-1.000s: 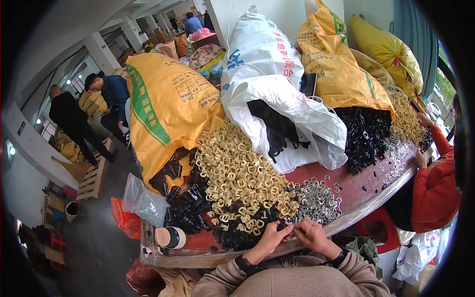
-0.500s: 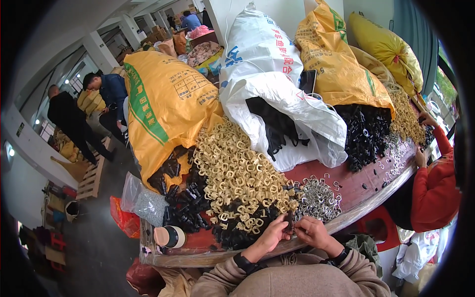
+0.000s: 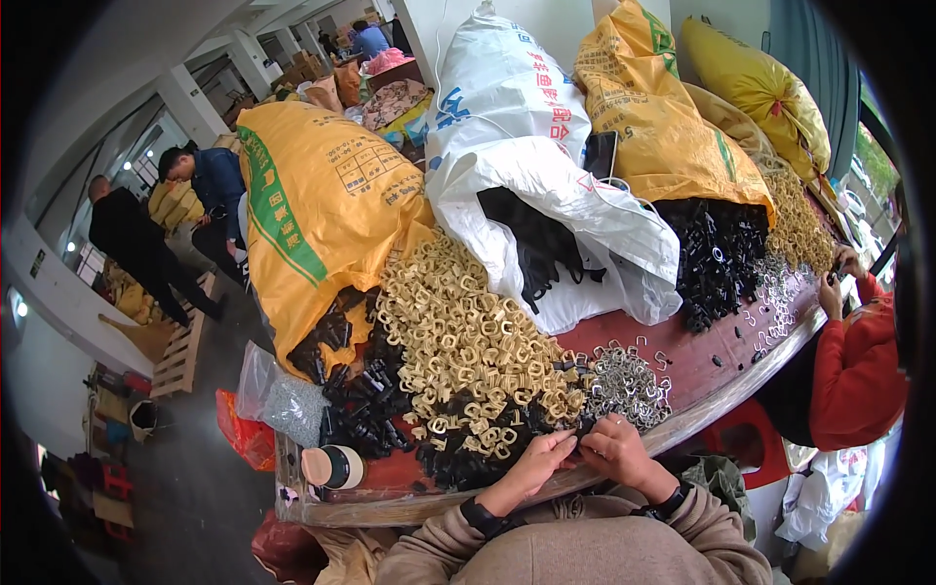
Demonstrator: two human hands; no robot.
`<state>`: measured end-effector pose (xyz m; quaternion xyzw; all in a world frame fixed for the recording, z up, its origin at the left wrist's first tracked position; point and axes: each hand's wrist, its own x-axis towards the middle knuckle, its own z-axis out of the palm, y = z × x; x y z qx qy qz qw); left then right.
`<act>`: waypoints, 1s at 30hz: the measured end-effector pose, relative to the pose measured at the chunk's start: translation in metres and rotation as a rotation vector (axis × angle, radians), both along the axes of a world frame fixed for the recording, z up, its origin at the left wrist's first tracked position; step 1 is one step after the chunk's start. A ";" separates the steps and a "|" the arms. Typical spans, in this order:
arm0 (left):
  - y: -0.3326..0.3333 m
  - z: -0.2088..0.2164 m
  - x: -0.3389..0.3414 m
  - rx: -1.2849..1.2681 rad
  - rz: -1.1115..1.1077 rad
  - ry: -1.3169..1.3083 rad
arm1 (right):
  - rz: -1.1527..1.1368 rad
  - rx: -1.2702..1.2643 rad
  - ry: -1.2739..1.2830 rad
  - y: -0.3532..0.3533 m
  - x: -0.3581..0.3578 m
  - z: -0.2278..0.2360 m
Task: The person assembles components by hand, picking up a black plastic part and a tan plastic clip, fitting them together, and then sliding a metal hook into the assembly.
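Observation:
At the table's near edge my left hand (image 3: 539,464) and my right hand (image 3: 618,454) meet, fingers closed. Between their fingertips is a small black plastic piece (image 3: 585,427), mostly covered, so its exact shape is hidden. Just beyond the fingers lie a heap of beige plastic loops (image 3: 458,336) and, to the right, a pile of silver metal U-shaped rings (image 3: 626,383). Black plastic parts (image 3: 458,463) lie by my left hand, under the near side of the beige heap.
An orange sack (image 3: 327,195), a white sack (image 3: 517,107) and another orange sack (image 3: 663,107) spill parts onto the red tabletop (image 3: 697,356). A lidded jar (image 3: 333,467) and a clear bag of small pieces (image 3: 295,408) sit left. A co-worker in red (image 3: 856,366) works at right.
My right hand has shifted slightly up and curled over the black piece, which stood upright and more visible before. The co-worker's hands at right have come together away from the pile.

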<state>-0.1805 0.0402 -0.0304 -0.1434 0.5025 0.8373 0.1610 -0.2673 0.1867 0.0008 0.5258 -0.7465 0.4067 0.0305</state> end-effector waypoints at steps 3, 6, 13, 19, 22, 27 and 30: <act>0.002 -0.004 0.001 0.033 -0.032 -0.011 | 0.009 0.017 -0.002 0.001 0.001 -0.001; 0.005 -0.006 0.002 0.047 -0.056 -0.003 | 0.022 0.038 -0.018 0.002 0.001 -0.002; 0.008 -0.003 -0.002 0.014 -0.107 0.001 | -0.007 0.127 -0.102 0.007 0.000 0.002; 0.014 -0.006 0.000 0.041 -0.082 -0.029 | -0.015 0.140 -0.180 0.013 0.002 0.006; 0.017 -0.008 0.000 0.083 -0.101 -0.048 | -0.013 0.144 -0.225 0.018 -0.002 0.003; 0.017 -0.009 -0.002 0.085 -0.082 -0.066 | 0.013 0.177 -0.196 0.020 -0.005 0.002; 0.017 -0.008 -0.008 0.097 -0.075 -0.083 | 0.019 0.163 -0.210 0.022 -0.010 0.001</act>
